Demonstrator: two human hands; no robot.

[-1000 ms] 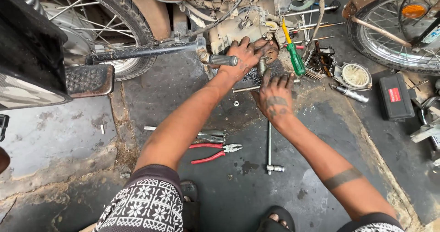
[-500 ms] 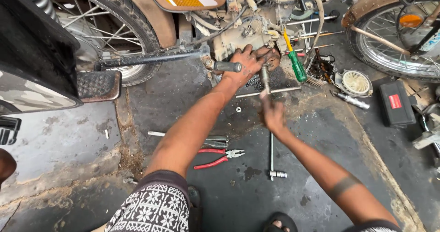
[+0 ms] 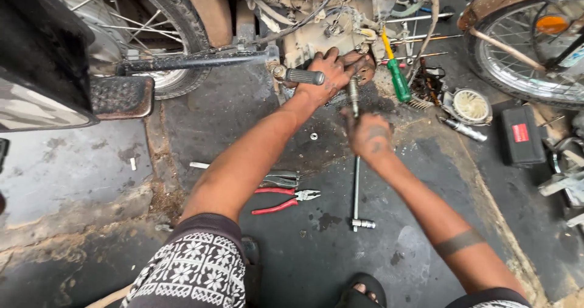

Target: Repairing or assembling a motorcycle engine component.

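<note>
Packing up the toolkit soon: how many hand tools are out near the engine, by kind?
Pliers, red-handled: 1
Pliers, dark-handled: 1
Screwdriver, green-handled: 1
T-handle wrench on the floor: 1
Socket tool in right hand, at the engine: 1
Total: 5

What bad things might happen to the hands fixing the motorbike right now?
The right hand grips a thin metal tool pushed against the greasy engine; it might slip and jab the left hand resting right beside its tip. The small washer lying loose on the floor could get lost or kicked. The long wrench and red pliers lie near the person's foot, easy to step on.
</note>
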